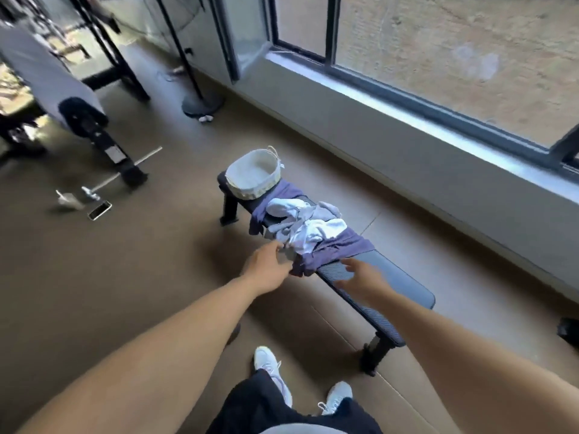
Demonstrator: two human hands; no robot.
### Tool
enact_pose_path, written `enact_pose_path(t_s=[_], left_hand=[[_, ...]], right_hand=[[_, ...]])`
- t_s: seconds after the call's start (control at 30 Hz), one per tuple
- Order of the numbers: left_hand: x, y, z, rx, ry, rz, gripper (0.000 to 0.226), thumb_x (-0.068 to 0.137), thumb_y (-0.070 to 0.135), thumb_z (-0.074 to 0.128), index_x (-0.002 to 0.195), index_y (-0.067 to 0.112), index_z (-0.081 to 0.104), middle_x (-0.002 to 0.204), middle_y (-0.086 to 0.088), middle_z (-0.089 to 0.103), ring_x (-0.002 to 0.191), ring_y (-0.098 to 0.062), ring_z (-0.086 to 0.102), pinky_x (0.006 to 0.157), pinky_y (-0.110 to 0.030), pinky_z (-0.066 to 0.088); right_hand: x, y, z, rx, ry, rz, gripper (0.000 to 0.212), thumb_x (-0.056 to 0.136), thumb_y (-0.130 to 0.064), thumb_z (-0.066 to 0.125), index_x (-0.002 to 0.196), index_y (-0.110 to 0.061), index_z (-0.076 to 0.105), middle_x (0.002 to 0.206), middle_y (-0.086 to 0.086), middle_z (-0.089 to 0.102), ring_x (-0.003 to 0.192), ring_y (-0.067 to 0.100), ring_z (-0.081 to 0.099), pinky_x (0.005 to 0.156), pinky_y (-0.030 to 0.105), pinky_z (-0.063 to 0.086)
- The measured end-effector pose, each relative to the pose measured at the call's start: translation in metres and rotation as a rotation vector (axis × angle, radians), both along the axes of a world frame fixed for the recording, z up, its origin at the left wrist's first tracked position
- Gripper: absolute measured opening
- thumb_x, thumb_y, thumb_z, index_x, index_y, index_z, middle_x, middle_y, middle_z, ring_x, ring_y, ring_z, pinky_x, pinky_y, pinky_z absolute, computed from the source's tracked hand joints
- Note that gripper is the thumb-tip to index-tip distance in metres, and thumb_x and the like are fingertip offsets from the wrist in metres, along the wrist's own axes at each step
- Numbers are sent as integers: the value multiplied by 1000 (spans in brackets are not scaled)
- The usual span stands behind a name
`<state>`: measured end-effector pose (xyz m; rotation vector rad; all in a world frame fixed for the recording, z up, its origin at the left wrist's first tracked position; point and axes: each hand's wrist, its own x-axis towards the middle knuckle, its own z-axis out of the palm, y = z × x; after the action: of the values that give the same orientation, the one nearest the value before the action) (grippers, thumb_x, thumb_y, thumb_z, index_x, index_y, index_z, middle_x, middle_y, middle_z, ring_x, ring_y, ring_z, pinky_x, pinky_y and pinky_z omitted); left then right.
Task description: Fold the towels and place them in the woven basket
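A dark padded bench (398,283) runs from the middle of the view toward me. On its far end stands a white-lined woven basket (254,177), with nothing in it. A purple towel (341,245) lies crumpled across the bench, and a heap of white towels (308,222) rests on top of it. My left hand (266,267) reaches the near left edge of the pile, fingers at a grey bit of cloth; whether it grips is unclear. My right hand (360,275) hovers with spread fingers over the bare bench just in front of the purple towel.
A low wall and big window (438,73) run along the right. A weight bench and rack (78,114) stand at the back left, a fan stand (200,101) beyond. A phone (99,210) and a bar lie on the floor. My feet (269,364) are below.
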<state>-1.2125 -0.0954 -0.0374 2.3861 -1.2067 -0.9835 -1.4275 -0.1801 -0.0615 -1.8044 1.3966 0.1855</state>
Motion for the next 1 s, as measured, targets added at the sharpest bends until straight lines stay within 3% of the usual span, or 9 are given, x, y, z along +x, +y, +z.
enact_pose_path(t_s=[0.1,0.23,0.37,0.43,0.53,0.67,0.83,1.0], left_hand=[[31,7,-8,-11,-18,100,53,89,38,69,137,26,52,142,1,58,127,-23,56,102,-32,45],[77,5,-24,1,-19,173,54,89,38,71,137,24,53,140,0,58,122,-23,59,102,-34,47],[125,-11,-43,43,-5,196,53,89,36,71,137,22,53,141,-2,57,123,-24,58,102,-35,47],[148,-25,-51,64,3,166,54,90,36,70,138,23,52,142,-1,56,124,-24,57,102,-35,47],[176,-52,-57,87,-10,68,53,92,37,67,140,24,50,143,1,55,126,-23,55,102,-36,47],[196,-94,-58,96,-5,-48,51,93,38,64,140,24,49,143,1,55,127,-23,55,103,-37,46],[208,-148,-61,96,24,-151,40,93,33,63,131,23,54,136,0,60,119,-26,59,98,-35,47],[225,-207,-70,139,-4,-222,52,92,32,60,142,25,47,143,-2,55,127,-27,54,101,-35,46]], right_hand=[[43,-4,0,-5,-10,141,47,94,-28,67,139,-19,54,135,5,63,121,25,58,91,30,45],[94,-7,-9,2,-14,224,38,93,-25,66,129,-15,61,120,3,69,101,21,63,88,30,49],[129,-16,-29,68,19,240,49,93,-29,66,140,-22,54,133,-6,64,115,16,62,87,25,46],[143,-28,-32,81,58,255,49,92,-28,68,139,-22,55,133,-7,64,117,15,61,87,22,43],[163,-51,-37,97,109,231,45,93,-28,67,136,-21,57,119,-11,61,104,12,59,85,22,44],[189,-82,-45,79,134,93,62,90,-32,66,148,-26,44,138,1,60,113,24,62,90,36,56],[216,-115,-58,117,146,74,66,88,-35,70,148,-28,43,142,2,58,118,24,61,95,37,54],[237,-170,-75,149,150,126,59,92,-33,66,147,-27,46,142,3,57,123,26,58,102,33,47]])
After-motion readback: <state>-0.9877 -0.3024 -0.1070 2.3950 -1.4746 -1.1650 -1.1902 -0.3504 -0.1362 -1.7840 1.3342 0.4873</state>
